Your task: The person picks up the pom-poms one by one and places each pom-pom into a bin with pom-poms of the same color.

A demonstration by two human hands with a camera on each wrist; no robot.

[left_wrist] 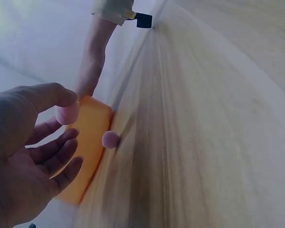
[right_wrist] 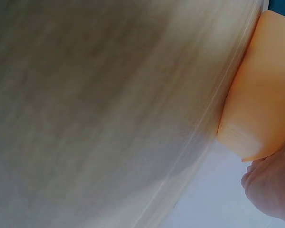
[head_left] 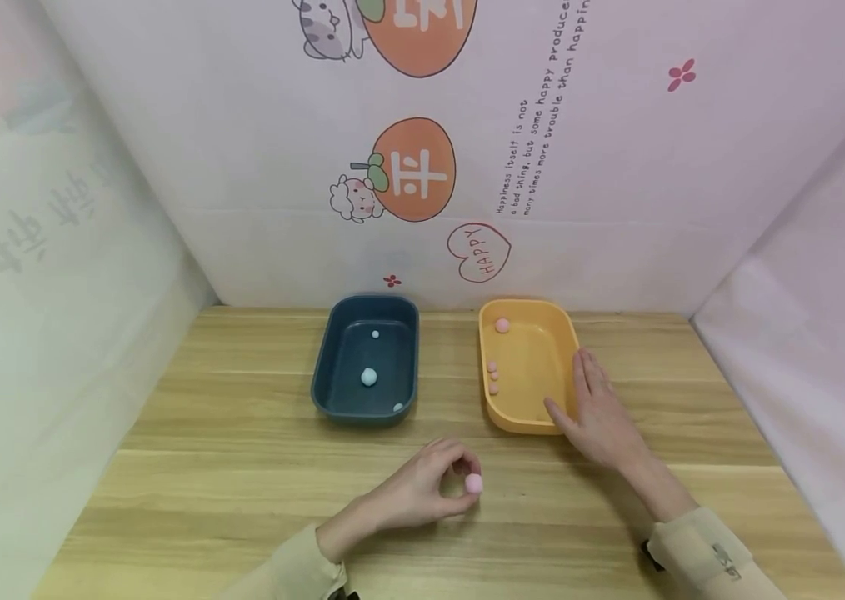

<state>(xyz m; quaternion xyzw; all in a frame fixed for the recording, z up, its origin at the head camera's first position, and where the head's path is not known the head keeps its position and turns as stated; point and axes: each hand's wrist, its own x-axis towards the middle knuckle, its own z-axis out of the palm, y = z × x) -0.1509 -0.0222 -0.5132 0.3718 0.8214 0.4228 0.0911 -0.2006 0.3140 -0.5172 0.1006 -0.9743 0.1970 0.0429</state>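
Note:
My left hand (head_left: pixel 430 487) pinches a small pink ball (head_left: pixel 473 483) between thumb and index finger, in front of the two bowls. The left wrist view shows the pink ball (left_wrist: pixel 67 114) below the thumb tip, the other fingers loosely bent. A second pink ball (left_wrist: pixel 110 139) appears beyond those fingers, close to the wood; I cannot place it in the head view. My right hand (head_left: pixel 602 421) rests against the right side of the orange-yellow bowl (head_left: pixel 530 428), fingers extended along it and thumb at the rim. Several pink balls (head_left: pixel 502 325) lie inside, mostly along the left wall.
A dark blue bowl (head_left: pixel 321 367) stands left of the yellow one and holds pale balls (head_left: pixel 368 377) of differing sizes. Both bowls sit near the back of the wooden table (head_left: pixel 242 467), just before a printed white cloth wall (head_left: pixel 602 250). Further cloth hangs at both sides.

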